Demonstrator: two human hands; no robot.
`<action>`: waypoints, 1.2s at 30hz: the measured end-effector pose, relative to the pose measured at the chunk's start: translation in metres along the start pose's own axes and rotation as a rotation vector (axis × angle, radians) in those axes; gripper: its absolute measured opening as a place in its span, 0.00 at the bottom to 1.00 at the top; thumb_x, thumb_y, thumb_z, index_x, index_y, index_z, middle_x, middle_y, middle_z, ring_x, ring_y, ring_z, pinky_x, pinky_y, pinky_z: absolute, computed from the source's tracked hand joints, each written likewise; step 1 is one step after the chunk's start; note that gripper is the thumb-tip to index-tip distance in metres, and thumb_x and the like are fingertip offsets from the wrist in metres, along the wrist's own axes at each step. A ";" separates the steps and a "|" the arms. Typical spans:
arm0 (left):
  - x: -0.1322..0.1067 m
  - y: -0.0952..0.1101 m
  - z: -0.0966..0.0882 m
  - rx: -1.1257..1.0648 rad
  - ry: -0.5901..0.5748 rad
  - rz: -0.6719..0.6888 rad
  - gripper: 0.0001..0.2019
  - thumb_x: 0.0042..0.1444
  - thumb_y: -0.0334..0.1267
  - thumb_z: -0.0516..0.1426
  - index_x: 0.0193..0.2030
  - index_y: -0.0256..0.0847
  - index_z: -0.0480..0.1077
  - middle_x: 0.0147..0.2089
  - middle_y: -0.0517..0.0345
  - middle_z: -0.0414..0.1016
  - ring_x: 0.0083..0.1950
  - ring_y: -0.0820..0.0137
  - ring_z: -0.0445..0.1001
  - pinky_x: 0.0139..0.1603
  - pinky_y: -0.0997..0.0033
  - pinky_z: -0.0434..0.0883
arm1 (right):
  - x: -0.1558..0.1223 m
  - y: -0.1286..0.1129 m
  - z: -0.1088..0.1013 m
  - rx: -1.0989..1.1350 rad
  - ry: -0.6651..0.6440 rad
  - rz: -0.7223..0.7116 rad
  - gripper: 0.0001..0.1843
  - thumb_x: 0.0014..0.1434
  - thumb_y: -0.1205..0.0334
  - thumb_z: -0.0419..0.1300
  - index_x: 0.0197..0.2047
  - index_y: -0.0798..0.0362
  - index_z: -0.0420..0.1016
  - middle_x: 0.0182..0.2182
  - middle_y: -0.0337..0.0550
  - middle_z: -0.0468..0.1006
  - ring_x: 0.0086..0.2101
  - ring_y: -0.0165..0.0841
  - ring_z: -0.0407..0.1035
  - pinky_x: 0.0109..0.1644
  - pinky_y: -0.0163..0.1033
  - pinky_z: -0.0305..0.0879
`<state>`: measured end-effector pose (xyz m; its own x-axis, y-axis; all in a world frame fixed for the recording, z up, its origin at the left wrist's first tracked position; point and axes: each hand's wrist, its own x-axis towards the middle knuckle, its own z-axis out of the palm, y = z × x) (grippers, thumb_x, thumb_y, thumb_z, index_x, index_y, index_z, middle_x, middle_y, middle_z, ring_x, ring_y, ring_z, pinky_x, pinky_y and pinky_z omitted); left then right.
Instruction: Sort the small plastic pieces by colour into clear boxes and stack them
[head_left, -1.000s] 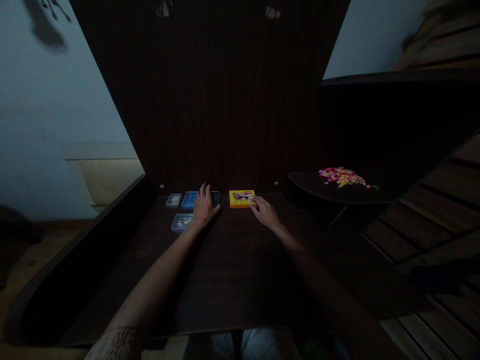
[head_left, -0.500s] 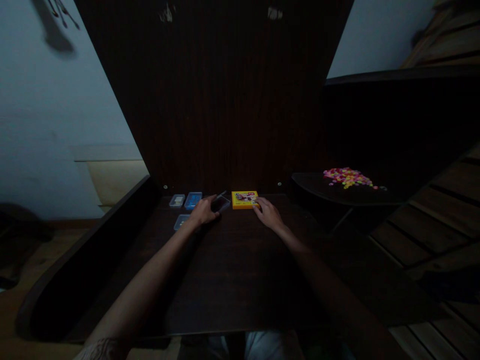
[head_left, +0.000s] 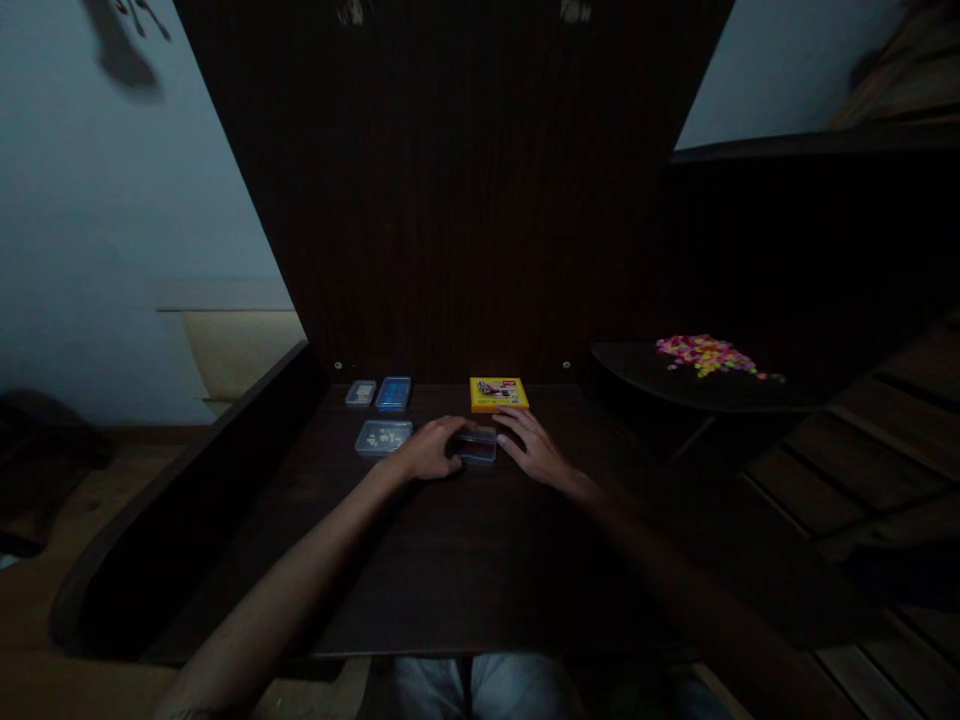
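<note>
A small clear plastic box [head_left: 478, 449] sits on the dark desk in front of me. My left hand [head_left: 433, 447] grips its left side between thumb and fingers. The contents of the box, if any, are too dark to make out. At its right edge is my right hand [head_left: 536, 447], fingers stretched out; whether it touches the box I cannot tell. Just behind the right fingertips lies a flat yellow box [head_left: 499, 393] with printed pictures. To the left of my left hand is a clear box with small pale pieces [head_left: 383, 437].
At the back left stand a small clear box with pale contents [head_left: 361, 393] and a blue box [head_left: 394, 394]. A heap of colourful small pieces [head_left: 706, 355] lies on the raised shelf [head_left: 637, 372] at right. A tall dark panel [head_left: 480, 200] closes the back; a side board [head_left: 187, 490] edges the left.
My left hand has brought the clear box nearer and to the right, its lid no longer standing raised. My right hand has drawn back from the yellow box to the clear box's side.
</note>
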<state>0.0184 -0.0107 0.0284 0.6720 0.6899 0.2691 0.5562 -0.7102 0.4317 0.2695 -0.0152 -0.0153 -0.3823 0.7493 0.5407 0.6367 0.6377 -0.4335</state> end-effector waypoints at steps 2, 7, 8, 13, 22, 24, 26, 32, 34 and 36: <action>-0.001 0.004 0.007 0.000 0.026 0.043 0.29 0.44 0.26 0.57 0.57 0.36 0.67 0.57 0.48 0.73 0.59 0.61 0.71 0.62 0.60 0.67 | -0.006 -0.009 -0.002 0.064 -0.089 -0.031 0.25 0.65 0.52 0.53 0.63 0.50 0.65 0.63 0.52 0.64 0.61 0.42 0.58 0.65 0.55 0.56; -0.002 0.004 0.022 0.009 0.072 0.137 0.30 0.50 0.30 0.58 0.63 0.36 0.63 0.62 0.46 0.69 0.63 0.59 0.67 0.64 0.55 0.65 | -0.011 -0.019 -0.007 0.087 -0.183 -0.066 0.30 0.65 0.52 0.54 0.68 0.49 0.57 0.65 0.51 0.59 0.63 0.42 0.55 0.66 0.55 0.54; -0.002 0.003 0.025 0.012 0.085 0.147 0.30 0.52 0.31 0.58 0.63 0.36 0.63 0.62 0.46 0.69 0.63 0.59 0.67 0.64 0.54 0.65 | -0.011 -0.020 -0.006 0.071 -0.190 -0.075 0.31 0.65 0.52 0.54 0.68 0.49 0.57 0.65 0.51 0.60 0.63 0.42 0.55 0.66 0.55 0.55; -0.009 -0.002 0.037 0.048 0.167 0.139 0.26 0.59 0.38 0.58 0.64 0.39 0.62 0.64 0.45 0.67 0.65 0.60 0.64 0.64 0.54 0.65 | -0.012 -0.016 0.002 -0.003 -0.173 -0.141 0.28 0.66 0.52 0.54 0.67 0.49 0.59 0.62 0.50 0.65 0.62 0.41 0.58 0.65 0.54 0.59; -0.017 -0.009 0.044 0.132 0.145 0.129 0.23 0.65 0.45 0.52 0.64 0.43 0.63 0.68 0.47 0.60 0.69 0.58 0.57 0.66 0.50 0.62 | -0.014 -0.009 0.008 -0.085 -0.152 -0.224 0.26 0.66 0.55 0.53 0.65 0.50 0.64 0.61 0.51 0.67 0.60 0.42 0.60 0.62 0.53 0.64; -0.017 -0.010 0.044 0.137 0.137 0.126 0.23 0.65 0.45 0.52 0.64 0.42 0.63 0.68 0.46 0.60 0.69 0.58 0.57 0.66 0.50 0.62 | -0.015 -0.009 0.008 -0.099 -0.149 -0.243 0.26 0.66 0.55 0.53 0.65 0.51 0.63 0.62 0.51 0.67 0.61 0.43 0.60 0.61 0.54 0.65; -0.017 -0.009 0.044 0.139 0.137 0.125 0.22 0.65 0.45 0.51 0.64 0.42 0.63 0.68 0.46 0.60 0.69 0.58 0.57 0.66 0.49 0.62 | -0.015 -0.008 0.010 -0.109 -0.141 -0.255 0.26 0.66 0.55 0.53 0.66 0.52 0.62 0.62 0.51 0.66 0.61 0.43 0.59 0.61 0.54 0.65; -0.018 -0.008 0.042 0.136 0.159 0.156 0.21 0.66 0.45 0.51 0.64 0.44 0.64 0.67 0.47 0.62 0.68 0.58 0.59 0.64 0.49 0.66 | -0.020 -0.002 0.016 -0.126 -0.111 -0.313 0.25 0.67 0.59 0.52 0.66 0.52 0.62 0.62 0.51 0.66 0.63 0.44 0.56 0.62 0.55 0.63; -0.018 -0.007 0.042 0.141 0.167 0.166 0.21 0.66 0.45 0.51 0.63 0.43 0.65 0.66 0.46 0.63 0.68 0.59 0.59 0.63 0.50 0.67 | -0.021 -0.002 0.017 -0.129 -0.110 -0.319 0.24 0.67 0.59 0.52 0.65 0.52 0.63 0.62 0.51 0.66 0.63 0.44 0.55 0.62 0.55 0.64; -0.018 -0.006 0.041 0.152 0.170 0.173 0.21 0.66 0.45 0.51 0.62 0.42 0.66 0.66 0.45 0.64 0.68 0.58 0.59 0.63 0.50 0.67 | -0.021 -0.002 0.018 -0.129 -0.107 -0.323 0.24 0.67 0.60 0.52 0.65 0.53 0.64 0.62 0.52 0.66 0.63 0.44 0.55 0.62 0.55 0.64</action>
<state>0.0229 -0.0245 -0.0143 0.6787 0.5615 0.4735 0.5163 -0.8232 0.2361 0.2648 -0.0289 -0.0387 -0.6412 0.5319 0.5531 0.5486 0.8217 -0.1543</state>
